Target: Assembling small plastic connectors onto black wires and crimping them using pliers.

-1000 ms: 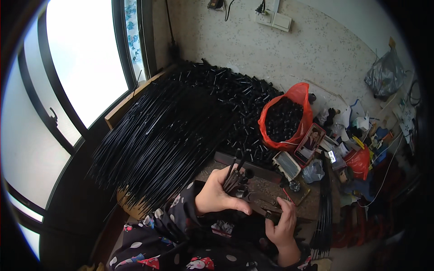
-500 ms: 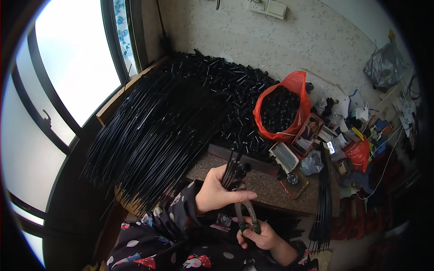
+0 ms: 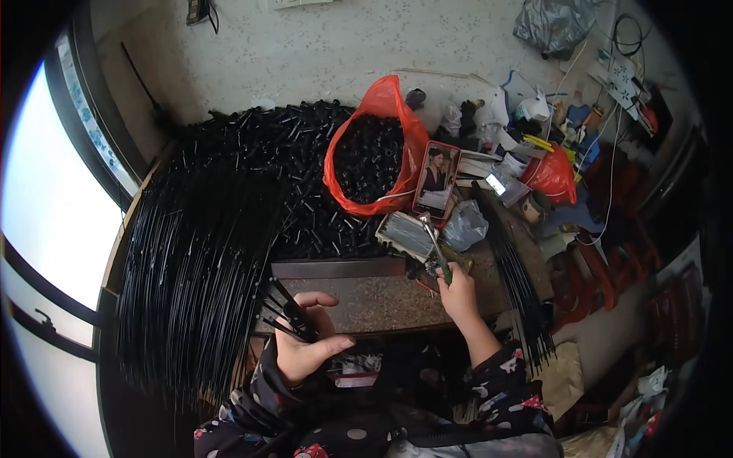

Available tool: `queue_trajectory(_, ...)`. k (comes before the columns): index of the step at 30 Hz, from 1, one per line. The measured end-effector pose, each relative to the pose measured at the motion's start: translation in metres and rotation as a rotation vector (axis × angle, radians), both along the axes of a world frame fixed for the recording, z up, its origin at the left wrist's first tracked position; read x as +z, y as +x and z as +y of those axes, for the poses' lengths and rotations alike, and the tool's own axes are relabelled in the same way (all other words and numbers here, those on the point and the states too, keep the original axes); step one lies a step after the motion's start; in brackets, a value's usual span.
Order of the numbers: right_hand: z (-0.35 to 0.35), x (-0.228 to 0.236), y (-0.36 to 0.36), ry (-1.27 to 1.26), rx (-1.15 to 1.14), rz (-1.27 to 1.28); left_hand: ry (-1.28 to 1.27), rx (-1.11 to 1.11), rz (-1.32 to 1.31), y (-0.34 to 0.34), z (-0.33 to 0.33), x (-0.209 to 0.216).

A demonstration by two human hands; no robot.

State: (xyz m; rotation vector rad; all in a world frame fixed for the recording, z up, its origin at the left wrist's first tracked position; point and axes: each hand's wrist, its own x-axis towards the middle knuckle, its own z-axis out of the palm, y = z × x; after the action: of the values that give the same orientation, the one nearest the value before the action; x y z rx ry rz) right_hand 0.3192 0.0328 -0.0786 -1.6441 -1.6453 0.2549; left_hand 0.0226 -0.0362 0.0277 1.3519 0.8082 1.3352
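at my far left the bright window [image 3: 46,229] stands beside a thick heap of long rods [image 3: 179,282], black and thin, lying nearly parallel with their ends toward me. behind and to the right of them spreads a pile of short black tubes [image 3: 252,145], reaching back to the wall. my left hand [image 3: 301,357] is just right of the long rods, over the front edge of the bench. its lower fingers are curled round a small bunch of black pieces [image 3: 294,314], whose tips point up and to the left; my thumb and forefinger stand apart from each other. beyond that hand a dark metal strip [image 3: 340,267] runs along the bench top [image 3: 374,294], in front of the tubes. farther back the big red bag [image 3: 418,126] gapes open, full of small black parts [image 3: 370,156]. a phone [image 3: 437,183] with a lit screen leans just right of it. in front of the phone sits a shallow pale-rimmed tray [image 3: 405,231]. my right hand [image 3: 460,298] has its fingers clamped on the green-handled pliers [image 3: 438,252], whose head points up, away from me, near the tray's right end; i cannot tell whether its jaws meet. right of them lie a crumpled clear bag [image 3: 466,225] and a narrow bundle of black rods [image 3: 519,286], then a smaller red bag [image 3: 556,177] amid clutter.
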Motion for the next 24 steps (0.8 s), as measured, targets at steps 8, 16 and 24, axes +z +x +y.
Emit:
queue_trajectory(8, 0.028, 0.001, -0.013, -0.067, 0.037, -0.333, -0.02, -0.049, 0.051, 0.004, 0.008, -0.005)
queue_trajectory(16, 0.029, 0.003, -0.003, -0.005, -0.007, -0.278, -0.056, -0.036, 0.041, 0.002, 0.005, -0.008)
queue_trajectory(24, -0.07, 0.103, -0.108, -0.209, 0.432, 1.482, 0.041, -0.108, 0.043, 0.039, -0.003, 0.01)
